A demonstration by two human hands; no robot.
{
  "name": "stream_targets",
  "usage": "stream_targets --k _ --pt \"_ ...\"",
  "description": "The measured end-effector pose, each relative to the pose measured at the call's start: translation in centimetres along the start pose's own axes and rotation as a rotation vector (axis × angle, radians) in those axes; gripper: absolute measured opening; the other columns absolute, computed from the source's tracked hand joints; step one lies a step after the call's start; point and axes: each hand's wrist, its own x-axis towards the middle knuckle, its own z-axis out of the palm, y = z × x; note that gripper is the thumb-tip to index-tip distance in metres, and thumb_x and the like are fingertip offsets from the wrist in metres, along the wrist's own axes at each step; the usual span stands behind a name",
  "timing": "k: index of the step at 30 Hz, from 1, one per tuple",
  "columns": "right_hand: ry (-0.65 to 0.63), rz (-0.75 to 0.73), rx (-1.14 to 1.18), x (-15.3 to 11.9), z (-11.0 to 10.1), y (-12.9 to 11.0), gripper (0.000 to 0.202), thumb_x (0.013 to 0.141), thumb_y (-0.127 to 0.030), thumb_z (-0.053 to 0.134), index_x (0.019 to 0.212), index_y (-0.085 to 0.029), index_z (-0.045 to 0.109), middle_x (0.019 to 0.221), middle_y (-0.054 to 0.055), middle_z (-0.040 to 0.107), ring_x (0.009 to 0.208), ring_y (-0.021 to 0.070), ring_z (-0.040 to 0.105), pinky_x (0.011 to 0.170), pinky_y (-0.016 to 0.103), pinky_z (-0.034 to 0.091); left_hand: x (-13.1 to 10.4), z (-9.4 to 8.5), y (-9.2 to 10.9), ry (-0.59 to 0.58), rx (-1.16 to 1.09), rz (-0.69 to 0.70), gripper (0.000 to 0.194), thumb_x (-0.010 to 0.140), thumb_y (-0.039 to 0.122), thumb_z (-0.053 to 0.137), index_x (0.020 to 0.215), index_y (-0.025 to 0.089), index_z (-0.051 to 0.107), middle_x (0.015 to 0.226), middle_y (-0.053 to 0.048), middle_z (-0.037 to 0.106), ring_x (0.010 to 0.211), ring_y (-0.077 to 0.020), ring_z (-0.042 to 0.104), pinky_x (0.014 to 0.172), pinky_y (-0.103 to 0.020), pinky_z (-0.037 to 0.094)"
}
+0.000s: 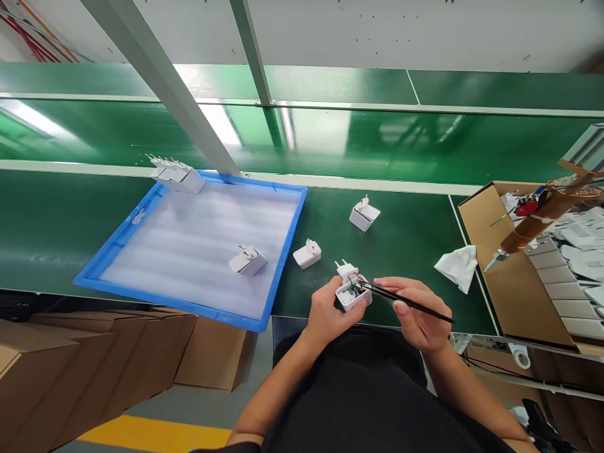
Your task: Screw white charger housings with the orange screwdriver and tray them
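My left hand (331, 311) is closed around an opened white plug adapter (348, 301), tilted so that its circuit board and thin wires show inside. Black tweezers (410, 302) are gripped in my right hand (422, 314), their tips reaching into the adapter's open housing. What the tips touch is too small to tell. Just beyond my hands, a white adapter (307, 253) lies on the green bench, and another adapter (364, 215) stands farther back with its lid tilted.
A blue-rimmed tray (283, 251) on the left holds an adapter (248, 261) and a row of adapters (177, 176) at its far corner. On the right are a white cloth (457, 267), a cardboard box (519, 283) of white parts, and a hanging brown tool (533, 226) with a nozzle.
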Motion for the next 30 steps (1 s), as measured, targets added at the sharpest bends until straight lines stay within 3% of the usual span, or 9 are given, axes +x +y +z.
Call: stream_targets --k 4,8,13,22,30 --pt "0.009 -0.003 0.060 0.2 -0.6 0.0 0.055 0.083 0.008 0.053 0.132 -0.016 0.057 0.119 0.014 0.066 0.111 0.0284 0.066 0.084 0.050 0.060 0.0 -0.4 0.9 -0.005 -0.028 0.052 0.026 0.081 0.019 0.071 0.104 0.008 0.064 0.081 -0.002 0.069 0.062 -0.0063 0.058 0.060 -0.012 0.047" --pt "0.044 -0.001 0.066 0.3 -0.7 -0.2 0.048 0.083 0.012 0.052 0.124 -0.013 0.061 0.116 0.013 0.067 0.105 0.0249 0.068 0.080 0.042 0.061 -0.1 -0.5 1.5 0.009 -0.055 0.114 0.021 0.080 0.018 0.070 0.097 0.011 0.060 0.078 -0.001 0.067 0.062 -0.0061 0.057 0.057 -0.012 0.045" --pt "0.147 -0.016 0.168 -0.1 -0.5 -0.3 0.049 0.085 0.013 0.047 0.125 -0.011 0.061 0.116 0.012 0.068 0.105 0.0238 0.068 0.084 0.043 0.061 -0.2 -0.6 1.9 -0.003 -0.077 0.129 0.022 0.080 0.019 0.069 0.098 0.011 0.059 0.082 -0.002 0.068 0.061 -0.0056 0.057 0.055 -0.012 0.044" --pt "0.068 0.015 0.190 0.1 -0.2 -0.7 0.045 0.087 0.011 0.049 0.123 -0.013 0.061 0.116 0.011 0.068 0.108 0.0223 0.068 0.087 0.041 0.060 -0.4 -0.6 2.1 -0.031 -0.078 0.117 0.021 0.080 0.021 0.070 0.094 0.010 0.059 0.071 0.000 0.061 0.057 -0.0057 0.050 0.054 -0.014 0.042" --pt "0.000 0.045 0.326 1.0 -0.3 0.3 0.034 0.091 0.004 0.049 0.117 -0.014 0.061 0.105 0.009 0.070 0.108 0.0227 0.065 0.088 0.039 0.057 -0.1 -1.2 1.5 -0.178 -0.150 0.179 0.025 0.078 0.024 0.073 0.093 0.008 0.061 0.075 -0.003 0.062 0.060 -0.0070 0.052 0.059 -0.015 0.043"
